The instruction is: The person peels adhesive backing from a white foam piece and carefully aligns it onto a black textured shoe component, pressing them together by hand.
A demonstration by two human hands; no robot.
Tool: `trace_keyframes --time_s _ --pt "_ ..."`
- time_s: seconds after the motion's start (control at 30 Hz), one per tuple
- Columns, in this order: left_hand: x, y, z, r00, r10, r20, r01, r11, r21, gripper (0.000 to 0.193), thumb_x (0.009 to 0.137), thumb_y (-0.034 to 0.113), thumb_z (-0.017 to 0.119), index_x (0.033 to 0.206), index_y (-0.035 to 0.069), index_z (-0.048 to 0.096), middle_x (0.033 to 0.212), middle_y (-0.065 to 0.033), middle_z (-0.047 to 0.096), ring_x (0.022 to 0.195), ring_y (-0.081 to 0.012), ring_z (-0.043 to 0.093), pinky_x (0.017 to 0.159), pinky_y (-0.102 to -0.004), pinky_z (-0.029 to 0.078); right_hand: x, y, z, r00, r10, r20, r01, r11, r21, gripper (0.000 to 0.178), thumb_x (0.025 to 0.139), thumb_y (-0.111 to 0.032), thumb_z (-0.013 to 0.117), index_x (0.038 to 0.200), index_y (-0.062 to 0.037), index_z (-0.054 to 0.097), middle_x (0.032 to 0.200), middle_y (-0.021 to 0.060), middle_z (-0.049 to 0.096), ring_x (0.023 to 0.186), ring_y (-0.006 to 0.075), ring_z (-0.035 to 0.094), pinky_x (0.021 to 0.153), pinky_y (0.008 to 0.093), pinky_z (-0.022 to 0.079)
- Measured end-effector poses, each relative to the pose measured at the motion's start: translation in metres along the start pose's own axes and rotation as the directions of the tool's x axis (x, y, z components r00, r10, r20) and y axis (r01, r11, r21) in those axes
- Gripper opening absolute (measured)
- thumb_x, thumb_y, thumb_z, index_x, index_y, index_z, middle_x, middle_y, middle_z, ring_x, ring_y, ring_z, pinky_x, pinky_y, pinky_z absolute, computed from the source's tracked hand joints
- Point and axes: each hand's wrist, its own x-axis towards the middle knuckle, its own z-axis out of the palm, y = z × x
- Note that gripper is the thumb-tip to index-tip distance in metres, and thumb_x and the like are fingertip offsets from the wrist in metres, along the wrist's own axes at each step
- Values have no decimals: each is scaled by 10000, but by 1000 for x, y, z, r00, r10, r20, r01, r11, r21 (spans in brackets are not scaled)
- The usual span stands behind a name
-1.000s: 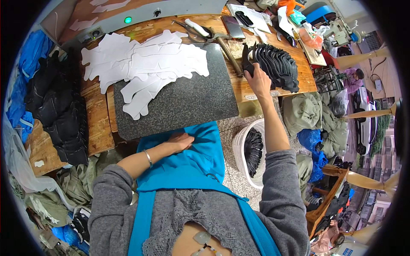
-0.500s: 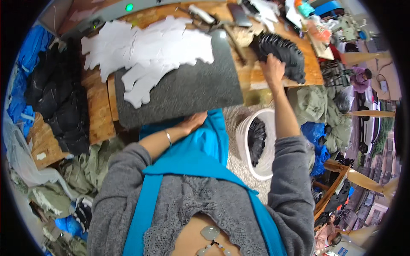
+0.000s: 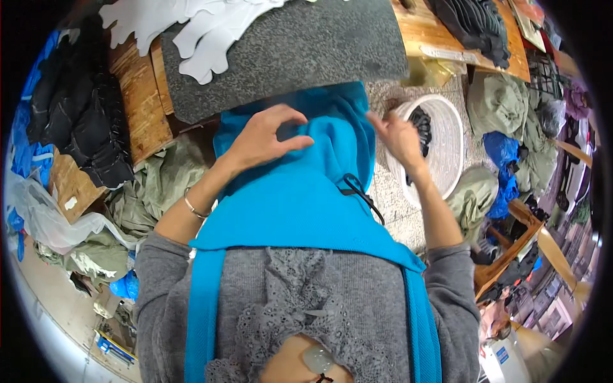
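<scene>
My left hand [image 3: 265,135] hovers over the lap of the blue apron [image 3: 281,210]. Its thumb and fingers curve apart with nothing between them. Just left of the white basket's rim is my right hand [image 3: 401,142], also with fingers apart and nothing held. The white basket [image 3: 452,150] stands on the floor, and black ruffled pieces [image 3: 419,124] lie inside it, partly hidden by my right hand. Ahead, white flat cut-out pieces [image 3: 211,41] lie on a dark grey speckled slab [image 3: 306,60]. A stack of black layered pieces [image 3: 476,29] rests on the table at far right.
The wooden table [image 3: 137,96] runs under the slab, whose near edge overhangs my lap. Black padded pieces [image 3: 80,108] are heaped at left. Olive cloth bundles [image 3: 501,108] and a blue bag [image 3: 499,153] lie right of the basket. A dark cord [image 3: 364,195] lies on the apron.
My right hand has left the black stack and come back beside the basket. My left hand has risen from under the slab's edge to above the apron. The view has tipped down.
</scene>
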Motion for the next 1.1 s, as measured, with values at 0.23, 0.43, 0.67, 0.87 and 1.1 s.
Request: trace_keyframes --time_s 0.23,0.43,0.67,0.87,1.1 --pt "-4 24 24 895 291 337 -230 950 -209 126 726 140 619 834 79 597 791 -44 563 755 -210 538 686 -318 438 -58 0 75 978 47 -204 25 941 336 382 882 -375 534 772 -10 507 656 263 580 630 452 573 568 510 444" --pt "2 35 32 764 350 542 -447 893 54 185 736 139 582 907 73 604 844 -51 577 818 -230 545 714 -329 450 -27 22 63 867 16 -499 53 991 125 248 894 -275 523 811 -53 450 645 210 586 558 414 565 482 510 418" --pt "2 57 41 744 287 603 -581 724 372 136 655 157 626 755 69 596 756 -44 552 739 -204 565 600 -302 503 -7 31 69 866 23 -500 12 998 68 247 901 -293 502 840 -57 457 650 198 594 567 408 578 493 508 437" --pt "-12 51 37 723 592 356 -690 601 403 83 661 135 622 630 78 570 650 -30 487 656 -176 562 518 -265 477 -16 46 114 949 26 -313 -16 999 34 290 910 -336 464 851 -51 460 669 214 602 638 423 596 541 531 452" --pt "-57 6 -30 911 -403 -93 351 635 688 442 798 443 585 706 12 618 746 -152 614 728 -325 605 628 -404 477 -15 43 98 961 -19 -277 47 994 94 274 906 -304 488 840 -41 451 661 259 584 604 447 577 515 536 434"
